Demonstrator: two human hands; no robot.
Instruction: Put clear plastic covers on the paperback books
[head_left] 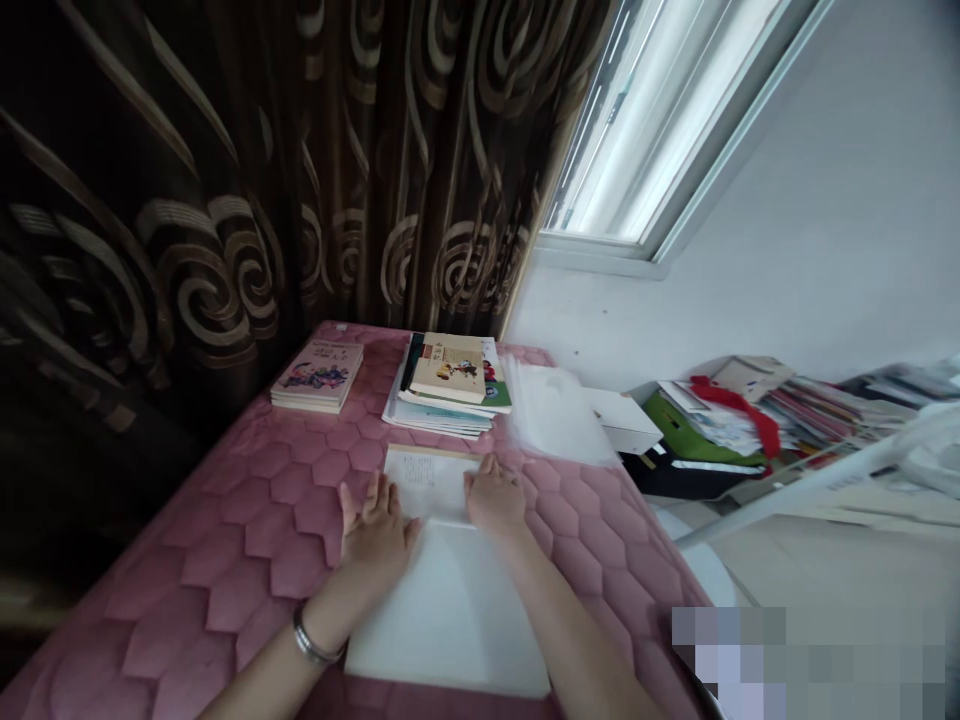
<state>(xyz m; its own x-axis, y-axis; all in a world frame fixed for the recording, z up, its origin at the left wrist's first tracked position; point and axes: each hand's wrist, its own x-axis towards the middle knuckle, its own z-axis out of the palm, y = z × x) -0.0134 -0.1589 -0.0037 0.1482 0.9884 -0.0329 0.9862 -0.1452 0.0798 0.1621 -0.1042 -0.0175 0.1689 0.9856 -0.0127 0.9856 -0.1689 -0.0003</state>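
A white book or sheet (450, 610) lies in front of me on the pink quilted surface (247, 530). Part of a printed page (431, 478) with a tan edge shows beyond it. My left hand (375, 530) lies flat on the left side of the white cover, fingers stretched out; a metal bracelet sits on its wrist. My right hand (493, 500) rests on the upper right of the cover, fingers bent down over the edge where the printed page begins. Neither hand lifts anything.
A thin pink-covered book (319, 374) lies at the back left, a stack of books (450, 385) at the back middle, clear plastic sleeves (555, 415) to its right. A dark patterned curtain (262, 170) hangs behind. Cluttered books and boxes (750, 420) fill the floor at right.
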